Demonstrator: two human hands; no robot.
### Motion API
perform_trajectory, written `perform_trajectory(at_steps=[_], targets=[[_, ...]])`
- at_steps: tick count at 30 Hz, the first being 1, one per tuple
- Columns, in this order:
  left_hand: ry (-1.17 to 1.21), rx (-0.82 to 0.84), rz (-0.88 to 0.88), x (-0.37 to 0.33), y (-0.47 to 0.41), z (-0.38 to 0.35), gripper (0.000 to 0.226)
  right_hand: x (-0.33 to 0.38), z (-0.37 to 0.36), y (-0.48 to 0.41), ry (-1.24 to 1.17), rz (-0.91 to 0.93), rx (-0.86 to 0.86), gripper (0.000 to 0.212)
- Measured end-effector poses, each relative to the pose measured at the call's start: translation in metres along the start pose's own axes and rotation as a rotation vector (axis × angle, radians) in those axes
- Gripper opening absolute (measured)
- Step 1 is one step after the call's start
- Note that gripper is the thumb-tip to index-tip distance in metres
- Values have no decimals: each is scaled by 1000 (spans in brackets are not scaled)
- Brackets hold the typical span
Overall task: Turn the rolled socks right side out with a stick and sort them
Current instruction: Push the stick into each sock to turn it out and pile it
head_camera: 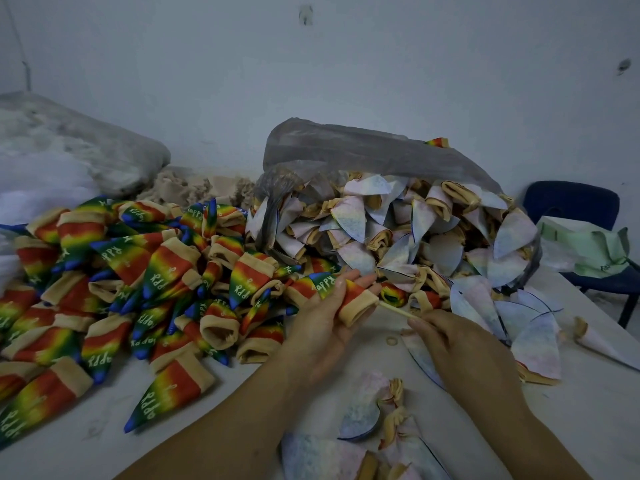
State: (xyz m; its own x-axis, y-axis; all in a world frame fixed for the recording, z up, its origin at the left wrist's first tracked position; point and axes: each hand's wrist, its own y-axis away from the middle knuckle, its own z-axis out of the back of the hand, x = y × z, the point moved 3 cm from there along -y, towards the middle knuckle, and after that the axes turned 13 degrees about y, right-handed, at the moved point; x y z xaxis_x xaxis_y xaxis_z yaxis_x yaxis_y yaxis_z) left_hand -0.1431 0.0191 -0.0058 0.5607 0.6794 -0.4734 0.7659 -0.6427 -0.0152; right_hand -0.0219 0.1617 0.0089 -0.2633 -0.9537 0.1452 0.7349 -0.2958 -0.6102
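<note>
Your left hand [320,317], beside the turned pile [138,282] on the counter [242,410], grips a rainbow sock [356,301]; your right hand [460,348] pinches the stick [398,309] poking into its cuff, before a plastic bag [363,150] spilling pale inside-out socks [349,216] at right.

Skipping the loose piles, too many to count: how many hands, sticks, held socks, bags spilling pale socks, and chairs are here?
bare hands, left hand and right hand: 2
thin pale wooden stick: 1
rainbow-striped sock with tan cuff, held: 1
grey see-through plastic bag spilling pale socks: 1
dark blue chair: 1
Total: 6
</note>
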Motion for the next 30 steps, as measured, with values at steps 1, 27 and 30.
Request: perform_trajectory(at_steps=[1,27,30], targets=[[15,6,-4,-2,0,-1,33,-1,0,0,0,-13,8,35],[-299,63,-2,4,3,7,38,-5,4,-7,31,-22,78,42],[-224,54,23,7,2,9,32,-6,3,-6,58,-12,23,41]])
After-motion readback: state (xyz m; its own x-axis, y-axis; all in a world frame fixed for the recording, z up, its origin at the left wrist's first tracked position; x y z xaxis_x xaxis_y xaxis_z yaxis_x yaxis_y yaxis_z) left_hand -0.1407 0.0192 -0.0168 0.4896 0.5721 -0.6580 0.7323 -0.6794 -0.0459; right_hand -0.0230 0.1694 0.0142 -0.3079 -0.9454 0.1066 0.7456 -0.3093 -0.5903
